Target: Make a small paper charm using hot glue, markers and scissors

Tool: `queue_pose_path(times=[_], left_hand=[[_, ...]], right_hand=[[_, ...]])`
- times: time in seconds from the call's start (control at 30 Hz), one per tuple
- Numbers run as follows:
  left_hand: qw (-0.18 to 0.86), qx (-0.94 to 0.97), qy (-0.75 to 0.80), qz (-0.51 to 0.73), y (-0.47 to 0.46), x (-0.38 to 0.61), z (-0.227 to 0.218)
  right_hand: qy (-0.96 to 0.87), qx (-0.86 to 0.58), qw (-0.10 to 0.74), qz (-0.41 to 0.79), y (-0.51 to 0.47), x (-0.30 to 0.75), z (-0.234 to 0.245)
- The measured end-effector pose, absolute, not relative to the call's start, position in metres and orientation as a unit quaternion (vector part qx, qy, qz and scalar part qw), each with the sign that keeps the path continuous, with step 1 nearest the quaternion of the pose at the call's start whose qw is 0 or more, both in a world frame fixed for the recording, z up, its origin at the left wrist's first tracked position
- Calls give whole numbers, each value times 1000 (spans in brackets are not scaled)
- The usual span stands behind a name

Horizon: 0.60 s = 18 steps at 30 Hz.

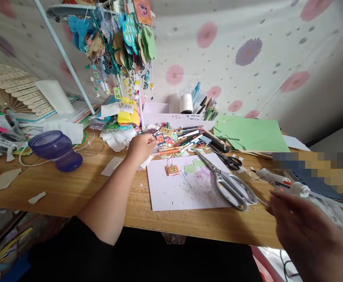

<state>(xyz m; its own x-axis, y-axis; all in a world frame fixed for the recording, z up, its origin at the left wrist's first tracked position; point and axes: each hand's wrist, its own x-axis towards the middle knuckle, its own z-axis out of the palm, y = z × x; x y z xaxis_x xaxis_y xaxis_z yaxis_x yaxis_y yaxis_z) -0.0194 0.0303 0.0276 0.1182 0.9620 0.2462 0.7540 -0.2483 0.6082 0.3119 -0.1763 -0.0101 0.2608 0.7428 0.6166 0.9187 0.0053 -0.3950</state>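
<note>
My left hand (pixel 141 149) reaches over the far middle of the desk, thumb and finger pinched on the edge of a small orange square card (pixel 160 139) with a dark border and a drawn face. Below it, a small orange booklet charm (pixel 173 170) with a loop lies on the white sheet (pixel 171 196). My right hand (pixel 309 227) is at the right, smeared by motion, just below a white glue gun (pixel 277 182) with a red light lit. Its fingers are too blurred to read. Silver scissors (pixel 230 184) rest partly on the sheet, blades pointing away.
Behind my left hand are scattered pens and small cutouts (pixel 186 137). Black-handled scissors (pixel 231 161) and green paper (pixel 253 133) lie to the right. A purple jar (pixel 55 150) stands left. Paper decorations (pixel 115 43) hang from a rack above the desk (pixel 95 196).
</note>
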Motion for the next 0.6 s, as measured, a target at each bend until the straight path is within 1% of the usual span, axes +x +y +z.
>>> queue_pose_path(times=[0.03,0.07,0.13,0.2,0.27,0.3,0.4,0.5,0.6], left_hand=[[165,724,587,323,30,-20,29],[156,719,584,342,30,-22,30],[130,709,584,374,32,-28,32],[114,708,593,366,35,-37,34],[128,721,602,320,39,-46,34],[142,729,603,291,41,-48,33],[172,744,597,246,41,-43,26],[171,768,567,246,33,-23,19],[173,798,517,255,21,-1,16]], right_hand=[[-627,-668,385,-114,-160,294,3],[-679,-619,384,-87,-142,277,14],[-776,-530,341,17,-107,249,32],[-804,-491,329,67,-74,231,40],[-782,-513,346,75,-44,223,39],[-773,-532,335,85,-31,223,36],[-800,-522,260,139,-7,227,24],[-836,-483,202,164,-4,230,14],[-860,-450,163,177,-8,227,8]])
